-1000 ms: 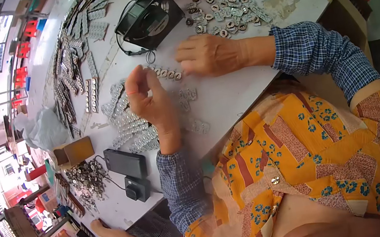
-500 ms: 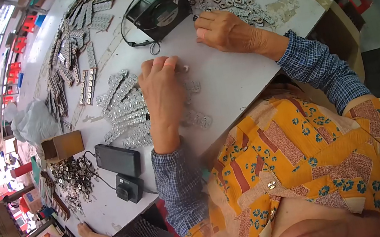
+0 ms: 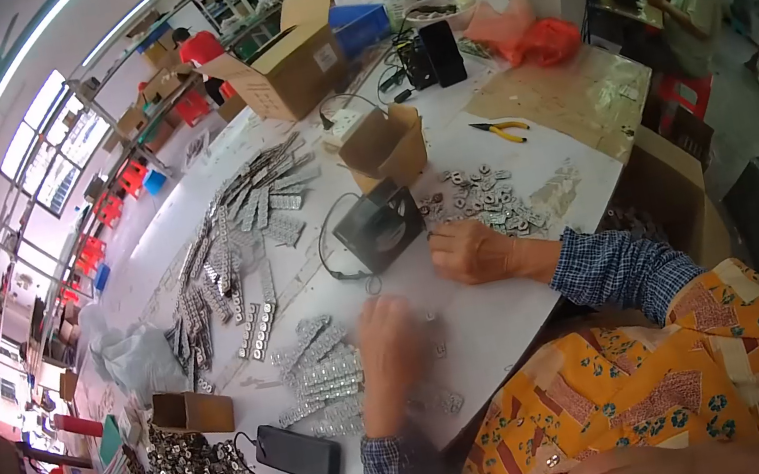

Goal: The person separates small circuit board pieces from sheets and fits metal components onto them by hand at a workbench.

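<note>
My left hand [image 3: 390,352] is smeared by motion over the right side of a group of clear plastic strips [image 3: 327,373]; its fingers are too blurred to read. Beside a pile of small metal rings [image 3: 485,203], my right hand [image 3: 470,251] rests with fingers bent together; what they hold, if anything, is too small to name. A black fan [image 3: 380,227] with a cable stands just left of my right hand. Strips filled with metal parts [image 3: 259,331] lie farther left.
Around the table [image 3: 479,341] are yellow-handled pliers [image 3: 505,129], an open small carton [image 3: 386,146], a large cardboard box [image 3: 294,69], a red plastic bag [image 3: 526,33], a black power bank [image 3: 298,452] and a heap of metal parts [image 3: 196,462]. Other people sit in the background.
The view has tilted up, so more of the room shows and the table things appear lower. My left hand has become blurred; my right hand remains beside the fan and rings.
</note>
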The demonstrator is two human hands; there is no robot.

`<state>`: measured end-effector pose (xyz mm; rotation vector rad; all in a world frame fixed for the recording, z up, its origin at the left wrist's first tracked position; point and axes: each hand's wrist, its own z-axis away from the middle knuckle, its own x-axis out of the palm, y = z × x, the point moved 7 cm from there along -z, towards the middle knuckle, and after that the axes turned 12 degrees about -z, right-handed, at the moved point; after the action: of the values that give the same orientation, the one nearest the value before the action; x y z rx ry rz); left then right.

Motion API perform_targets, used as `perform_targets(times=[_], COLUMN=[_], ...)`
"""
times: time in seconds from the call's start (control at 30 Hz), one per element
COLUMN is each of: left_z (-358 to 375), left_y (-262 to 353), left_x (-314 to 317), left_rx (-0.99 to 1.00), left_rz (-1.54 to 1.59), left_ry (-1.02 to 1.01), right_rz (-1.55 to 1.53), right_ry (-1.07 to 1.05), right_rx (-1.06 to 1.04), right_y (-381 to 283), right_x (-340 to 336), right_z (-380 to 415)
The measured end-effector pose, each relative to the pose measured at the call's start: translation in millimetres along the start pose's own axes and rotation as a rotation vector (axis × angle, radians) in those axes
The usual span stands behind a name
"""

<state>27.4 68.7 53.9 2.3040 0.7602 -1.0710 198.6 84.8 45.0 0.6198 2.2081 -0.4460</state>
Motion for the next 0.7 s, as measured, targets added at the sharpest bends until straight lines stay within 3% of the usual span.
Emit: perform_targets(times=[0.07,0.17,0.3,0.47,0.7], left_z=[-2.4,4.0,-1.7,-9.3,0.5], left_y=[4.8,0.5,2.1,12.9,-6.1], left_x=[-9.9,-7.4,-15.0,-25.7,-16.1], left_rx=[0.015,-0.126,-0.197,-0.112,-0.339], left_rz=[0.042,0.215,0.131,0.137,0.268], left_ry=[0.074,0.047,0.039,0.179,0.190], right_rz=[-0.007,-0.029,-0.101,-0.151,-0.155], right_ry=[0.047,0.155,0.217,0.157,0.151], right_rx=[0.017,0.025,0.047,0.091,0.109], right_y=[-2.5,-0.6,-5.1,4.1,8.5], right_x=[0.4,-14.9,-23.0,-8.4,-3.6], right_z=[0.2,-4.9,-7.5,-5.4,-5.1])
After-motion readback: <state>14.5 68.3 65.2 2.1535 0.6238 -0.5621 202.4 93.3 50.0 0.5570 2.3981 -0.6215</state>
